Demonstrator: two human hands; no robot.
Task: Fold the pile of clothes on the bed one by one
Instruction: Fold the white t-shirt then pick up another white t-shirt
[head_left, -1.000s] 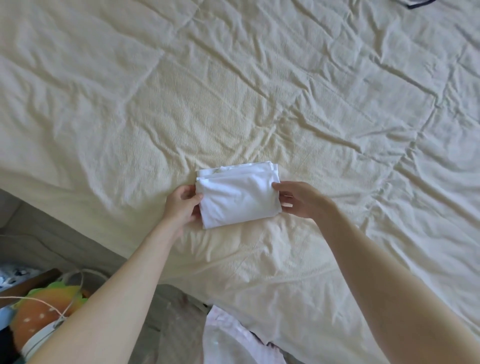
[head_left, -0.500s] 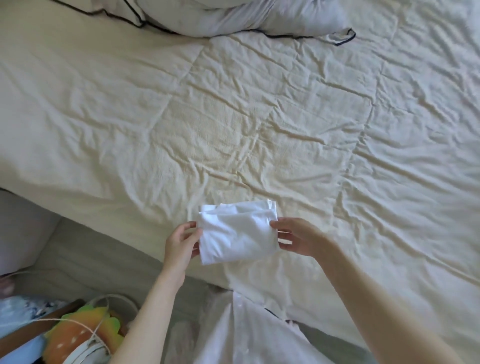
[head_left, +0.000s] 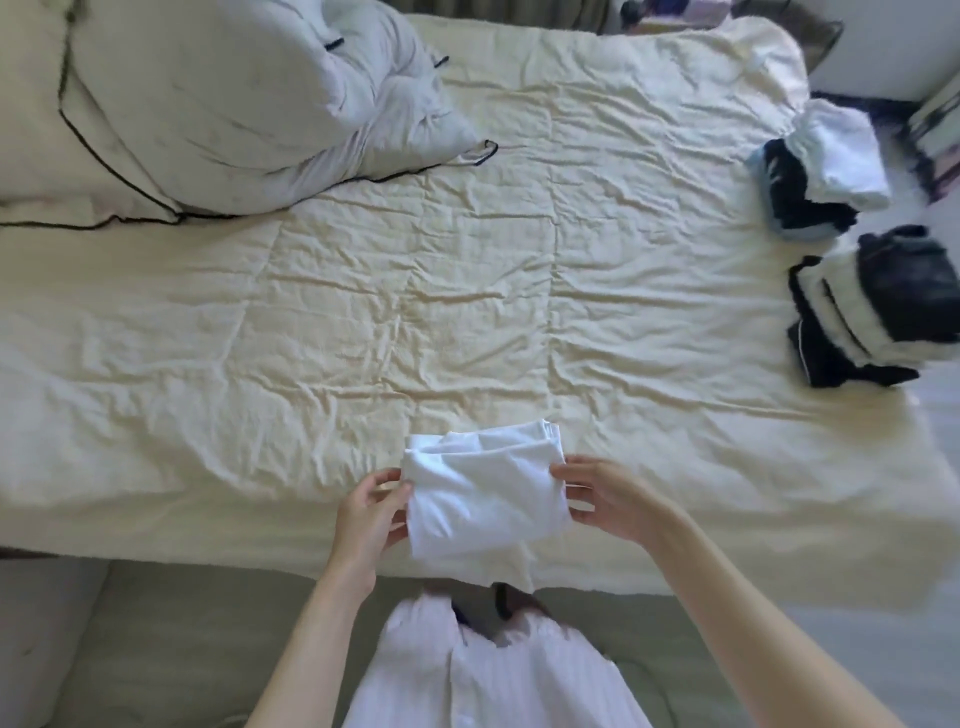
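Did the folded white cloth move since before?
Yes. The folded white cloth came closer to the bed's near edge, toward the person, held by the left hand and right hand.

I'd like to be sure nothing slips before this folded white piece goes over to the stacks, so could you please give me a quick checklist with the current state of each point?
1. Left hand grips the left edge of the folded white garment: ok.
2. Right hand pinches the right edge: ok.
3. The fold is compact, with the layers together: ok, though the upper layers are a little rumpled.
4. Folded stacks at the right end of the bed are ready to receive it: ok; the nearer stack looks taller.
5. The stacks sit square and stable: cannot tell, that area is blurred.
6. Any unfolded clothes left: cannot tell, none show on the bed in this view.
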